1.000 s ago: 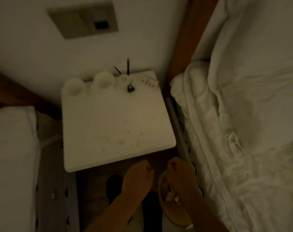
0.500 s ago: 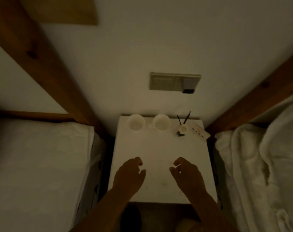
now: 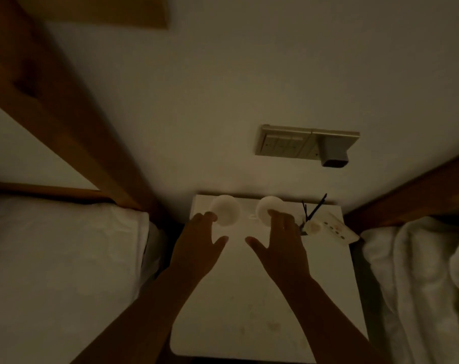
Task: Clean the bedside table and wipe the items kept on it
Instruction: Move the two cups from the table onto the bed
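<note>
Two white cups are seen at the far edge of the table [image 3: 262, 292], just above the middle of the frame and close against the wall. The left cup [image 3: 227, 210] lies directly beyond and slightly to the right of the left hand [image 3: 197, 245], and the right cup [image 3: 265, 206] lies directly beyond and slightly to the left of the right hand [image 3: 282, 245]. Each cup is therefore nearer to the hand on its own side, and no crossing of arms is called for. Both cups stand upright with mouths upward, so no long axis needs to be matched. What appears to be a small handle is shown at the lower left of the right cup, toward the gap between the cups. The grip of each hand is spread, with fingers extended and thumbs held apart, and nothing is held in either. The fingertips of the left hand are seen at the lower-left rim of its cup, and those of the right hand overlap the lower-right part of its cup; whether contact is made cannot be told in the dim light. A small pot with dark sticks [image 3: 312, 227] stands just right of the right hand, so a narrow closing of that grip is judged advisable.
</note>
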A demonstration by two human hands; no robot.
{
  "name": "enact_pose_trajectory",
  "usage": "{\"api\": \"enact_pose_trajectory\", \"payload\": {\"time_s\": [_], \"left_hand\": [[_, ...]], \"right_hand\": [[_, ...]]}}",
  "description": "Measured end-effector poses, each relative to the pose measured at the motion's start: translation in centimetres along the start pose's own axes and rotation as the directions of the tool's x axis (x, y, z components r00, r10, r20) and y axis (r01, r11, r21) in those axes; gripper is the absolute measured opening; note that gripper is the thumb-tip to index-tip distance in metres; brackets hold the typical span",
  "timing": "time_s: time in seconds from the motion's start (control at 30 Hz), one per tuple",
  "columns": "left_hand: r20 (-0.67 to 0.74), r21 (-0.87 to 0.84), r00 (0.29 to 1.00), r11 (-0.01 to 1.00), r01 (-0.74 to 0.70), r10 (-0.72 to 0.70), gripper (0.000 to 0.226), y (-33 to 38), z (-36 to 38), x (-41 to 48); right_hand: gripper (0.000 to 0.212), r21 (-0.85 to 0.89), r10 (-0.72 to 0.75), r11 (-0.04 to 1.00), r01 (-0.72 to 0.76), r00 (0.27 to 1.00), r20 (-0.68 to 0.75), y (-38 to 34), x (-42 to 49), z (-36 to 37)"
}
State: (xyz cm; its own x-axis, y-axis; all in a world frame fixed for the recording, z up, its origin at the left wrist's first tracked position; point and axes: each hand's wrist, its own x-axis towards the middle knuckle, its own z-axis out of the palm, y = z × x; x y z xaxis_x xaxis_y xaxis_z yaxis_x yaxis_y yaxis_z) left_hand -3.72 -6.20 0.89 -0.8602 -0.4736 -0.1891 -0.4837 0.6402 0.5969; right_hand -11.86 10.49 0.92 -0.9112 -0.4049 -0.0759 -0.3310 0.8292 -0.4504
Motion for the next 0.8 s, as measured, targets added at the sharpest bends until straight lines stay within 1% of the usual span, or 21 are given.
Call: {"api": "enact_pose_trajectory", "payload": {"time_s": [0.1,0.2,0.27,0.4,0.5,0.6,0.73,0.8], "left_hand": [[-0.062,0.066,0.997,0.997,-0.042,0.047,0.065,-0.7,1.3,2.0],[-0.075,0.140,0.991,0.985,-0.101,0.112,0.083,-1.1,2.7,3.6],[-0.064,0.159,0.993,0.983,-0.091,0.102,0.090,-1.1,3.4,4.5],[-0.003,0.203,1.000,0.979,-0.028,0.029,0.101,-0.7,4.8,6.2],[0.043,0.230,0.999,0.973,-0.001,-0.010,0.105,-0.8,5.7,7.1],[0.040,0.238,0.999,0.971,-0.017,0.008,0.103,-1.2,6.1,7.3],[-0.008,0.137,1.000,0.990,0.022,-0.021,0.097,-1.5,6.4,7.2],[-0.038,0.067,0.995,0.993,0.097,-0.095,0.096,-1.4,6.2,6.9]], "right_hand": [[0.088,0.011,-0.016,1.000,0.016,0.997,-0.070,0.6,2.1,1.3],[0.097,0.025,0.019,1.000,-0.017,0.998,-0.060,1.4,4.1,2.5],[0.101,-0.003,0.023,1.000,-0.024,0.998,-0.054,2.2,4.9,3.3],[0.110,-0.017,-0.009,1.000,0.009,1.000,-0.012,3.5,6.3,4.2],[0.116,0.020,-0.018,1.000,0.018,1.000,0.015,4.2,7.2,4.8],[0.113,0.000,-0.036,0.999,0.036,0.999,0.005,4.6,7.7,5.3],[0.104,-0.062,-0.058,0.996,0.057,0.998,-0.015,4.6,7.8,5.6],[0.106,-0.040,-0.078,0.996,0.078,0.997,-0.004,4.0,7.5,5.4]]}}
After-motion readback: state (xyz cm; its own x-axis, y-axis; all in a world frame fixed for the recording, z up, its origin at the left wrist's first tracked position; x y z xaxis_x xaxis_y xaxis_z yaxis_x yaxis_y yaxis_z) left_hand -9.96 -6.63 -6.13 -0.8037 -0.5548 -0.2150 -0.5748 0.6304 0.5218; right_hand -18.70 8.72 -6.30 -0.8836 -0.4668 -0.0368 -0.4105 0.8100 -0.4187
